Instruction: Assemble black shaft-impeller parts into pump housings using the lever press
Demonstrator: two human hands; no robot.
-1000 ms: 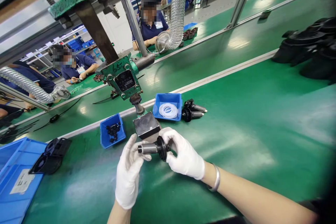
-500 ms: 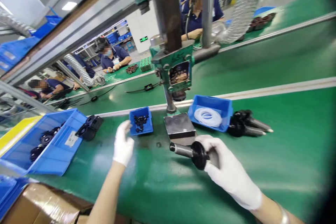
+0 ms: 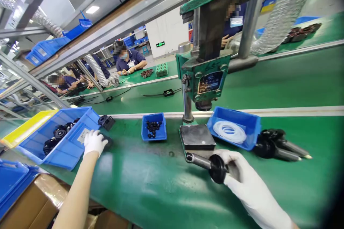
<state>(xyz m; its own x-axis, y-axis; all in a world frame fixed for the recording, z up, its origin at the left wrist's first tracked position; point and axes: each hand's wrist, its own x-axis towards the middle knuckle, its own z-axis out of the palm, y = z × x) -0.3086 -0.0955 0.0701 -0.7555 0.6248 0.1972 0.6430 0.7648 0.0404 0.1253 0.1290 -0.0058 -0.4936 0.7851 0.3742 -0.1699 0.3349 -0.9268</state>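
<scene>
My right hand (image 3: 242,179), in a white glove, is closed round a black flanged part with a grey shaft (image 3: 209,165). The shaft points left, in front of the metal block (image 3: 197,136) under the green press (image 3: 205,75). Over at the left, my gloved left hand (image 3: 94,143) is beside the large blue bin (image 3: 76,150) that holds black round parts (image 3: 59,133). Its fingers are somewhat spread, with a dark part (image 3: 108,143) at their right side; nothing shows gripped. Just beyond sits a black housing (image 3: 106,122).
A small blue tray (image 3: 154,138) holds small black pieces. Right of the press, another blue tray (image 3: 249,143) holds white rings. Several black shafted parts (image 3: 279,145) lie farther right. People (image 3: 130,59) sit across the green table (image 3: 150,179).
The view has shifted. My left hand has moved left, from beside the small blue tray to the large blue bin. My right hand still holds the shafted part near the block.
</scene>
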